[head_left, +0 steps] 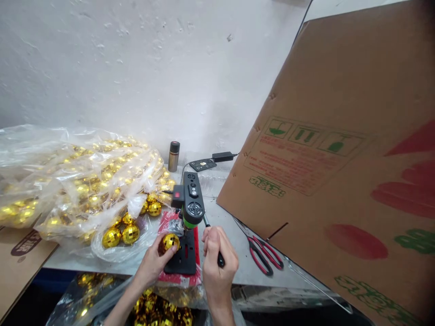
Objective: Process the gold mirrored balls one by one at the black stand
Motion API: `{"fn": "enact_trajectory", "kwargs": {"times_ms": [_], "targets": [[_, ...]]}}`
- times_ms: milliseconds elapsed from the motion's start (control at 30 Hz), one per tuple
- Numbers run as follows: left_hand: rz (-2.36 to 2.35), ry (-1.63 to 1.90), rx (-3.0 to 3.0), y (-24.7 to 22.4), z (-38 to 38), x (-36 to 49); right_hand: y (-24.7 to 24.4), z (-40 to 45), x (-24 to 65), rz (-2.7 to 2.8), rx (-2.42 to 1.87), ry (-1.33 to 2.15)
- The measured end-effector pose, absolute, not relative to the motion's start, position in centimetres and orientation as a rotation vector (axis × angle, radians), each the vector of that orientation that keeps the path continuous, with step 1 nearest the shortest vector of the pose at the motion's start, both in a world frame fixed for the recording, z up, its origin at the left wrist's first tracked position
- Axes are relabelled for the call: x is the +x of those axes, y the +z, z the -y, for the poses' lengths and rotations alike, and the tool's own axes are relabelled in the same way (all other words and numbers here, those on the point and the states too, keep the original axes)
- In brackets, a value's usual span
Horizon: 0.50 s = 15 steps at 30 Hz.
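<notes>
1. Left hand in close, fingers pinching a gold ball by the bench machine's black base.
2. Right hand: fingers curled round the lever.
3. Grey tabletop: clear bag left, scissors right.
4. Scuffed white wall behind; big cardboard box tilted at right.

Left hand: bare, thumb and fingers curved in a rounded grasp. Left forearm slants in from lower left. Right hand: fist, thumb uppermost; right wrist below, roughly straight.
</notes>
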State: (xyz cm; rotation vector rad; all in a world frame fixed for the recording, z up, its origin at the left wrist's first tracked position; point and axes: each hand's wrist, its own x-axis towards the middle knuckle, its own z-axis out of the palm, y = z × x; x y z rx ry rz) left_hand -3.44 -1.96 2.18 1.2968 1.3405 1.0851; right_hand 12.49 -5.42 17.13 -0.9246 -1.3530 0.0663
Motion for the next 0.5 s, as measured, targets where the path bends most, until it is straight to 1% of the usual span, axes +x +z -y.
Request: {"fn": "enact_trajectory", "kwargs": {"times_ms": [133,233,400,500], "targets": [[-1.410,1.119,1.618,1.3,1.1,-2.6,17.1,5.6,12.5,1.365,-0.931,0.047],[-1.391,1.102,1.720,1.8,0.7,-2.3,17.1,5.8,12.4,1.373,-0.926,0.037],[-1.375,0.965,1.863,3.3,0.5,-2.2,17.1,6.0,12.5,1.384,-0.918,0.026],[-1.376,0.951,1.932,3.2,0.6,-2.2,17.1,6.1,12.6,1.390,-0.926,0.040]]}}
